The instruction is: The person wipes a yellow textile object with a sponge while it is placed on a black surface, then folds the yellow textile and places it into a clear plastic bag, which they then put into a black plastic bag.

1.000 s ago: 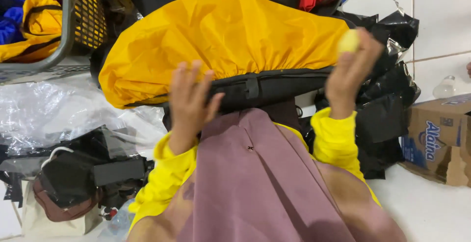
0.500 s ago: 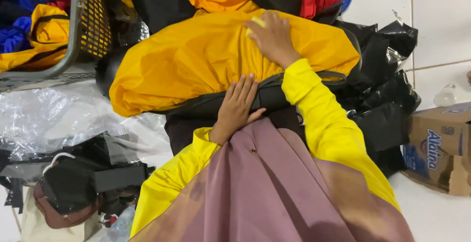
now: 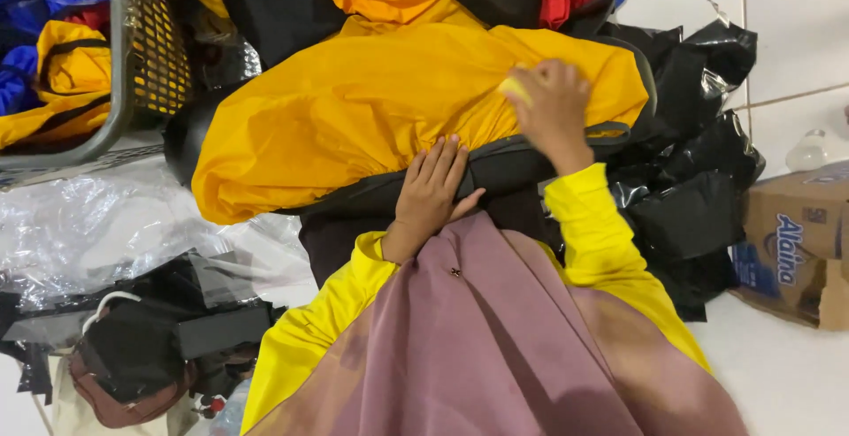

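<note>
Yellow cover (image 3: 371, 109) lies crosswise, long axis left-right. Left hand (image 3: 431, 190) flat, open on its black edge (image 3: 513, 162); right hand (image 3: 553, 109) presses a small yellow piece (image 3: 515, 90) near its right end.

Bright yellow long sleeves on both arms, cuffs ending at wrists just behind left hand (image 3: 431, 190) and right hand (image 3: 553, 107). Hands bare (no gloves, no rings or watch visible). Mauve-brown cloth draped between sleeves, below left hand, smooth, softly creased, with small dark pin-like dot near its top edge
</note>
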